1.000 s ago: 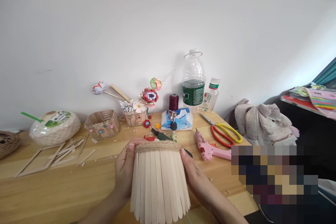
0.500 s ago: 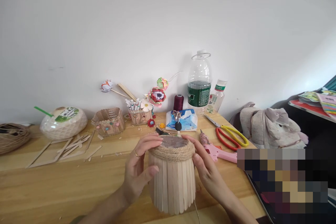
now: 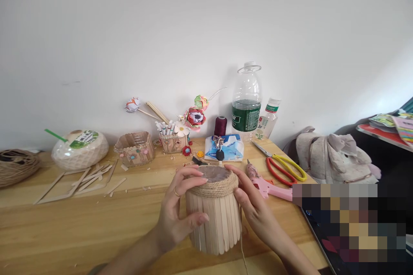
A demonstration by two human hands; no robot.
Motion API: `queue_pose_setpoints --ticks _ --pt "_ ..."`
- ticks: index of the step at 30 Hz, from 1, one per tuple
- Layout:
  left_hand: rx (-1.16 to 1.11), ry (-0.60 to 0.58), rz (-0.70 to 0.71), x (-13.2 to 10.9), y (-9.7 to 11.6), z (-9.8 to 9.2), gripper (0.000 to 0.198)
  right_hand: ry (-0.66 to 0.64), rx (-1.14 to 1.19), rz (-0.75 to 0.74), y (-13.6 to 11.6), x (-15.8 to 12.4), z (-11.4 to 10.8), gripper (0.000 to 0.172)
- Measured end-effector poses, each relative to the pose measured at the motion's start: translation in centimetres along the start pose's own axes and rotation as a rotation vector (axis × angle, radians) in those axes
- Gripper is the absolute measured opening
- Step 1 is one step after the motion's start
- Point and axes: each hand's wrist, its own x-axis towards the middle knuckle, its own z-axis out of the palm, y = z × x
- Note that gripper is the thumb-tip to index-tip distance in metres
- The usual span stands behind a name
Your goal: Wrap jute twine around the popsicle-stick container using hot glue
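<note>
Between my two hands is a round container (image 3: 217,223) faced with upright popsicle sticks. Jute twine (image 3: 214,190) is wound in several turns around its upper end, and a loose strand (image 3: 242,249) trails down its right side. My left hand (image 3: 182,206) grips the left side, fingers over the top edge and thumb across the sticks. On the right, my right hand (image 3: 253,202) holds the wound twine near the top edge with curled fingers. The underside of the container is hidden.
Beyond the right hand lie a pink glue gun (image 3: 266,187) and scissors (image 3: 284,167). At the back stand a large bottle (image 3: 247,114), a wipes pack (image 3: 226,148) and a stick basket (image 3: 134,150). Loose popsicle sticks (image 3: 87,182) and a twine coil (image 3: 19,167) are left.
The container has turned and tilted slightly between my hands, its lower end rising a little. My left hand has shifted right, its thumb farther across the sticks. More of the loose strand shows.
</note>
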Motion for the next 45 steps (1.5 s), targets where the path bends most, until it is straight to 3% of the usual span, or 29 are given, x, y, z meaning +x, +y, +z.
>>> queue_pose_setpoints --ticks 6,10,15,22,25,29,37,41,43,45 --pt "0.057 0.006 -0.142 0.1 -0.2 0.4 0.05 0.109 -0.13 0.052 -0.1 0.4 0.2 0.046" --pt "0.142 -0.06 -0.177 0.0 -0.4 0.6 0.071 0.107 -0.15 0.081 -0.2 0.9 0.1 0.049" --pt "0.24 -0.169 -0.193 -0.3 -1.0 0.7 0.113 0.082 -0.121 0.145 -0.6 1.5 0.1 0.053" --pt "0.357 -0.278 -0.128 -0.5 -1.0 0.5 0.129 0.145 0.031 0.178 0.1 2.0 0.3 0.044" --pt "0.377 -0.281 -0.114 -0.5 -1.1 0.5 0.132 0.191 0.004 0.16 0.3 2.0 0.2 0.036" --pt "0.357 -0.198 -0.167 -0.5 -1.3 0.6 0.129 0.214 -0.039 0.132 0.2 1.7 0.1 0.026" --pt "0.39 -0.191 -0.13 -0.4 -1.3 0.6 0.125 0.25 -0.227 0.005 0.2 0.7 -0.6 0.027" --pt "0.403 -0.19 -0.155 -0.4 -1.3 0.5 0.124 0.229 -0.339 -0.088 -1.2 -0.7 -0.4 0.024" --pt "0.404 -0.189 -0.176 -0.4 -1.3 0.4 0.125 0.141 -0.361 -0.191 -2.8 -1.8 -0.5 0.02" --pt "0.402 -0.191 -0.199 -0.4 -1.3 0.4 0.124 -0.067 -0.354 -0.312 -4.6 -2.8 -0.9 0.016"
